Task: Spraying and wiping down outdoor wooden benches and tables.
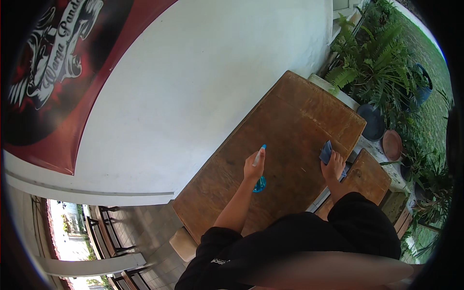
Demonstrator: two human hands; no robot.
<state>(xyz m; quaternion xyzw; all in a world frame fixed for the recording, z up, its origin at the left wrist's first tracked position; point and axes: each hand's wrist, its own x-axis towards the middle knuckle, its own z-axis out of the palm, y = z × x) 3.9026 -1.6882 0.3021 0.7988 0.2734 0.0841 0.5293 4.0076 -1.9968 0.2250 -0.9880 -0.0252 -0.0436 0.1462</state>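
A spray bottle (pixel 259 184) with blue liquid and a white-and-blue top is gripped in my left hand (pixel 253 166) over the brown wooden table (pixel 290 106), left of my right hand. My left fingers wrap round its neck, so part of the bottle is hidden. Near the table's right edge, my right hand (pixel 332 168) has its fingers closed on a folded blue cloth (pixel 326 150).
A white wall (pixel 193 87) with a red banner borders the table. At right are a wooden bench (pixel 367 174), a dark blue bowl (pixel 371 122), a terracotta pot (pixel 392 145) and ferns (pixel 367 58). More benches (pixel 106 229) stand on the tiled floor at lower left.
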